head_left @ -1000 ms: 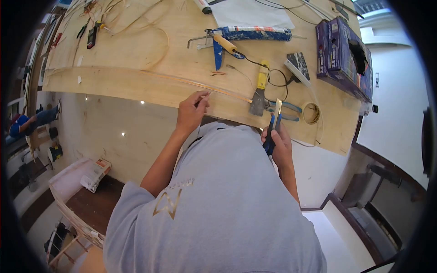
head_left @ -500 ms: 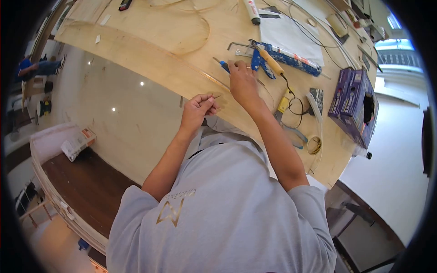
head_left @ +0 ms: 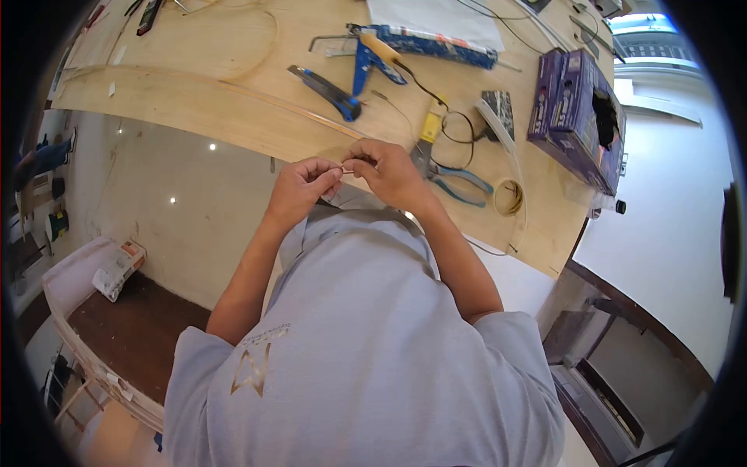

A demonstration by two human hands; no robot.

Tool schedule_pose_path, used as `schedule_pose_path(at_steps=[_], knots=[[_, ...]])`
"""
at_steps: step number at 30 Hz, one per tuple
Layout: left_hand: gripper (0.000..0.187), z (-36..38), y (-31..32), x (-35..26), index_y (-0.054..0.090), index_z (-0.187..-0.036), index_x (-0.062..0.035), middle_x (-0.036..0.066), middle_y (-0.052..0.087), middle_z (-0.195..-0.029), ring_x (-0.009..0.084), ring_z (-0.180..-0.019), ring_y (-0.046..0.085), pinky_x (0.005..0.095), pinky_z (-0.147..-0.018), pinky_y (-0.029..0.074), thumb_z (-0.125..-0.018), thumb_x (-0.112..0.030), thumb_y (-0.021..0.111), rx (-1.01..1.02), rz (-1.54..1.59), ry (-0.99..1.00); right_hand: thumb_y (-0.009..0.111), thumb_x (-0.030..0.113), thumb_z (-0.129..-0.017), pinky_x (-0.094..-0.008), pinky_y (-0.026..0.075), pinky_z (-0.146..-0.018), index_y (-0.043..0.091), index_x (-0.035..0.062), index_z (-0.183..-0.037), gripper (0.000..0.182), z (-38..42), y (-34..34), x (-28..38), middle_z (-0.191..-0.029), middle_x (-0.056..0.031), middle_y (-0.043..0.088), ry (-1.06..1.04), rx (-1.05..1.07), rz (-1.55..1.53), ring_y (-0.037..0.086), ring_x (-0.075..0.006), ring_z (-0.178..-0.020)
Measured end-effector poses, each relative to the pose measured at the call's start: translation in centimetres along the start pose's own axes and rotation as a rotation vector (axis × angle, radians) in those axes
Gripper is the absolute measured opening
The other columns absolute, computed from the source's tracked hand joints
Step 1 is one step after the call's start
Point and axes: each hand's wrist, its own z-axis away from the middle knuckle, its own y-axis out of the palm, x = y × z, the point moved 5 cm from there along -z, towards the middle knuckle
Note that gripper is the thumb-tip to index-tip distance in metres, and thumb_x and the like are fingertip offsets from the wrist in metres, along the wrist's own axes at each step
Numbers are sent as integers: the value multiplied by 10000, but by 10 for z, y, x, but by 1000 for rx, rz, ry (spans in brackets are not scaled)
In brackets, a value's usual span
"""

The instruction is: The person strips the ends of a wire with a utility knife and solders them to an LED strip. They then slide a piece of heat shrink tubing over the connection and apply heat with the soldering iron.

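Note:
My left hand [head_left: 302,189] and my right hand [head_left: 387,173] meet at the table's front edge. Between their pinched fingertips is a short, thin, brownish piece [head_left: 347,171], too small to make out well. Beyond my hands a blue and black utility knife [head_left: 327,91] lies on the wooden table [head_left: 194,100]. Behind it rest a blue caulking gun [head_left: 436,47] and a wooden-handled soldering iron [head_left: 380,50]. To the right of my right hand are pliers with blue handles [head_left: 459,184] and a yellow item [head_left: 431,126].
A purple box [head_left: 572,117] stands at the table's right side, near a tape roll [head_left: 508,198] and a pale tube [head_left: 498,128]. Cables cross the back. A white bag [head_left: 117,268] lies at the lower left. Part of another person [head_left: 50,158] shows at the far left.
My right hand has left the blue knife and come down to my left hand, its fingers now closed on the thin piece. The knife lies free. The view has shifted.

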Motion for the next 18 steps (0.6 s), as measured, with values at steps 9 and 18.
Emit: schedule_pose_path(at_steps=[9,18], knots=[[168,38,106,57,673,-971,5,31,657,-819,78,-698,577,203,-650,474,-909,-148,642,-82,248,-120,626,53,-871,-258,483,-606,651,-33,-940,113,108,-39,-55,-774,-80,662,185,22,-428,597,-115,-665],[180,31,127,55,696,-1000,27,34,683,-806,68,-698,591,223,-657,495,-891,-105,642,-124,-45,-55,630,63,-860,-297,480,-598,654,-6,-930,101,120,-53,-69,-779,-119,657,235,-41,-111,617,-174,-634]])
